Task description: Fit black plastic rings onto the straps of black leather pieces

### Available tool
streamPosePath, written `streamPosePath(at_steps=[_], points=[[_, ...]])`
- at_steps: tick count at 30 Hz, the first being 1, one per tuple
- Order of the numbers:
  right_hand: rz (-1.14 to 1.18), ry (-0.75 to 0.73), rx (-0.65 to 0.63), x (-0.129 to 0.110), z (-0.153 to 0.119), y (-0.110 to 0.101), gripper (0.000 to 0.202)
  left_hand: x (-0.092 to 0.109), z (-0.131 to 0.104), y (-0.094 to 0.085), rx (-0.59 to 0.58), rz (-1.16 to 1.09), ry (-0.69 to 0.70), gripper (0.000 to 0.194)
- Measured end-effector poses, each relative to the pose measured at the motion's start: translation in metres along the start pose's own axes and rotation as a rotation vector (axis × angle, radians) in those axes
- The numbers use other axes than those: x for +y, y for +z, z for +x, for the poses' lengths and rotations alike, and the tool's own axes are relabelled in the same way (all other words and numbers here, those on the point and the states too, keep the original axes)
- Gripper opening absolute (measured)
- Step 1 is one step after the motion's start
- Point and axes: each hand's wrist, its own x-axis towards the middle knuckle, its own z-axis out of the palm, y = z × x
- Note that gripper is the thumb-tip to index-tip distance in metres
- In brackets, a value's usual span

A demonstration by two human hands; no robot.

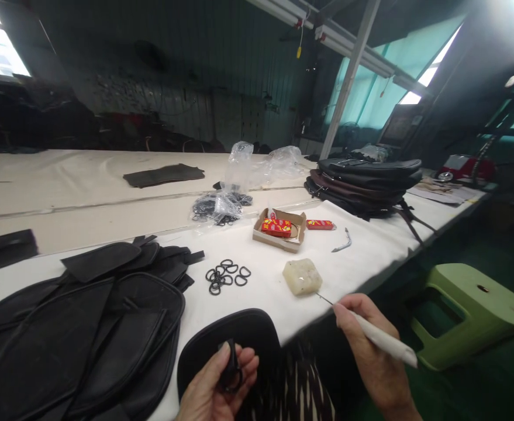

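Pinched in my left hand (215,383) is a folded black strap (227,358) with what looks like a black D-ring on it. Below and behind it lies a rounded black panel (204,333) at the table's front edge; whether the strap joins it is hidden. My right hand (371,345) grips a thin-pointed awl (382,339) with a pale handle. Its metal tip points at the lower right edge of a yellowish, wax-like block (303,276); contact is unclear. Several loose black D-rings (224,278) lie left of the block.
Black bag panels (76,333) are piled at the left. Beyond the block stand a cardboard box (278,242) with red packets and a stack of black bags (366,181). Clear plastic bags (234,204) lie farther back. A green stool (471,310) stands at the right.
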Motion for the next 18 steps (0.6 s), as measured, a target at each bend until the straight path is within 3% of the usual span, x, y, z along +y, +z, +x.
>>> streamPosePath(at_steps=[8,18], points=[[-0.013,0.001,0.002,0.003,0.041,0.015,0.029,0.004,0.001,0.008,0.011,0.053,0.015,0.004],[-0.01,0.023,-0.014,0.009,0.047,0.027,0.027,0.005,0.001,0.006,0.006,0.058,-0.022,0.003]])
